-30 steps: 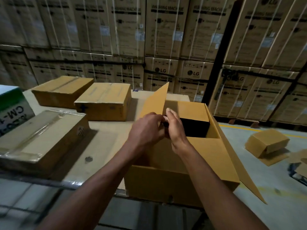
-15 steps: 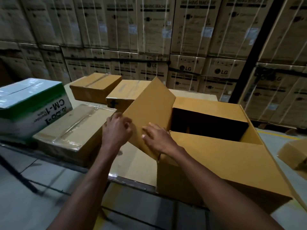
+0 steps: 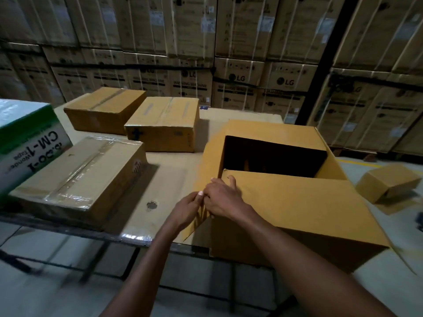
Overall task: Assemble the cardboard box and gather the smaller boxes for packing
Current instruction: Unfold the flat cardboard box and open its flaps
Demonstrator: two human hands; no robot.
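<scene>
A large open cardboard box (image 3: 297, 207) stands at the table's right end, its dark inside showing, near and far flaps folded outward. Its left side flap (image 3: 209, 161) hangs down outside the box. My left hand (image 3: 188, 208) and my right hand (image 3: 223, 199) meet at the box's near left corner, both pinching the edge of that left flap. Three smaller sealed brown boxes lie on the table: one wrapped in clear film (image 3: 84, 177) at the near left, one (image 3: 164, 123) in the middle, one (image 3: 104, 109) at the far left.
A green-and-white carton marked CM-1 (image 3: 25, 138) sits at the table's left edge. The table (image 3: 164, 193) is covered in cardboard. A small brown box (image 3: 386, 183) lies on the floor to the right. Stacked LG cartons (image 3: 240, 76) form a wall behind.
The left flap, raised upright before, has swung down outside the box. Both hands followed it to the near left corner. The view shifted left and down.
</scene>
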